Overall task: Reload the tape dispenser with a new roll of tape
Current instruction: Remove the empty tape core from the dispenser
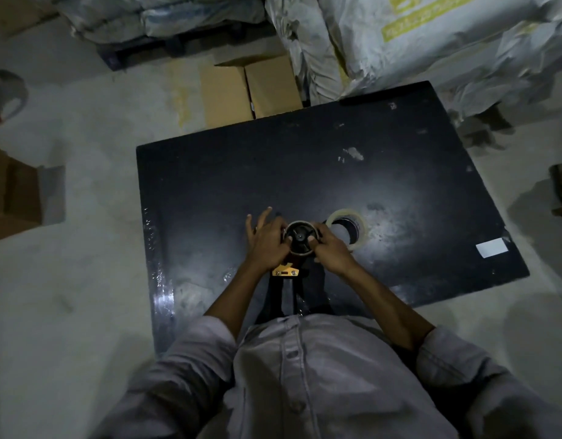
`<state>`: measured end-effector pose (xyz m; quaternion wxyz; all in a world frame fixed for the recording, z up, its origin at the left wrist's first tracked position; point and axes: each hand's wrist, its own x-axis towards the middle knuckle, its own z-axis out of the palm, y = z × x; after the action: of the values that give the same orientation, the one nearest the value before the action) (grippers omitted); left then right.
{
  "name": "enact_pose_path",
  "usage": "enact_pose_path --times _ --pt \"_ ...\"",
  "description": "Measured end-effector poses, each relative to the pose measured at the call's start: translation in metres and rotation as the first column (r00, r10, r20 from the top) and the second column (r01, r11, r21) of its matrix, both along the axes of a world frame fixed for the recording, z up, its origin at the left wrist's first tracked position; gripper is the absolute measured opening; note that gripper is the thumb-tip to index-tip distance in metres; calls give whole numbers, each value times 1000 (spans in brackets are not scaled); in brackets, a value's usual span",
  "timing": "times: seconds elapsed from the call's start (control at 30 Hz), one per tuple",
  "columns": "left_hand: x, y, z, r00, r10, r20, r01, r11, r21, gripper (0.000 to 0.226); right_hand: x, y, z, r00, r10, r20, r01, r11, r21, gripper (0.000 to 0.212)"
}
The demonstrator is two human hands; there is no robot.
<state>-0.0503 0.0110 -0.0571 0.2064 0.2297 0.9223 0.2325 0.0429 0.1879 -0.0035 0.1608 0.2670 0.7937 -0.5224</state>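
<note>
The tape dispenser lies on the black table, its round black hub facing up and its yellow metal plate toward me. A thin pale ring sits around the hub. My left hand grips the hub's left side, with two fingers spread outward. My right hand holds its right side, fingertips on the rim. A clear roll of tape lies flat on the table just right of the dispenser, partly behind my right hand.
A white label is stuck near the table's right edge. Cardboard boxes stand on the floor beyond the table, another box at the left. Large sacks are piled at the back right.
</note>
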Motion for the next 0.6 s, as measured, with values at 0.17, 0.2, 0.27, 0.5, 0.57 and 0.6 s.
enact_pose_path --times 0.17,0.2,0.27,0.5,0.57,0.6 --pt "-25 3 1 993 -53 109 58 998 -37 31 -6 4 -12 999 45 -28 -44 998 35 43" --pt "-32 4 3 990 -64 123 72 996 -58 43 -7 5 -14 997 71 -40 -69 996 55 45" --pt "-42 5 6 981 -90 169 106 991 -85 59 -8 8 -19 993 107 -53 -104 993 57 46" --pt "-38 4 13 961 -203 186 238 952 -194 43 -7 8 -30 998 51 -47 -49 998 36 40" --pt "-36 2 13 957 -214 197 254 946 -203 38 -9 4 -30 998 52 -45 -49 996 70 41" --pt "-36 1 14 955 -218 203 257 947 -195 35 -9 2 -31 997 58 -48 -54 995 78 41"
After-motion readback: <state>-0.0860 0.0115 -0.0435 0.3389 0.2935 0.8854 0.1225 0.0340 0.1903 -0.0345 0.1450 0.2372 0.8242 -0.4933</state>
